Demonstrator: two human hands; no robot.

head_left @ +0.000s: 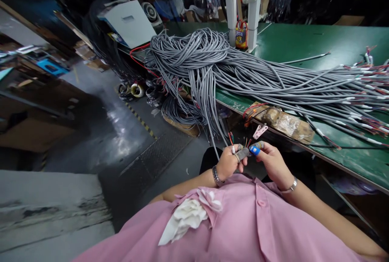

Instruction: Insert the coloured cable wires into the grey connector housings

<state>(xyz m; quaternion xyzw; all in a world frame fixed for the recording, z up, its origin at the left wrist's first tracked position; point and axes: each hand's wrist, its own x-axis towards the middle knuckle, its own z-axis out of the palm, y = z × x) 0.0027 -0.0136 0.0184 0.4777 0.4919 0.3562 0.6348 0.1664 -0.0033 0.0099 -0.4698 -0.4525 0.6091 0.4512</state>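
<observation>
Close to my body, my left hand (pixel 227 164) is closed around the end of a grey cable. Coloured wires (pixel 231 138) stick up from that end, and tape wraps some of its fingers. Beside it, my right hand (pixel 273 164) wears a blue cover (pixel 254 150) on the thumb. Its thumb and forefinger pinch together at thin coloured wires (pixel 247 142) showing between the two hands; exactly which wires they grip is hidden. A large bundle of grey cables (pixel 194 51) lies on the green table (pixel 319 43), with several strands hanging over the edge towards my left hand.
A tape-wrapped block (pixel 282 122) sits at the table edge, with a pink clip (pixel 260 131) beside it. Stripped cable ends (pixel 364 108) spread to the right. A white post (pixel 231 6) rises behind the bundle. A grey-white box (pixel 129 22) stands at left, and more coiled cables (pixel 182 112) lie below.
</observation>
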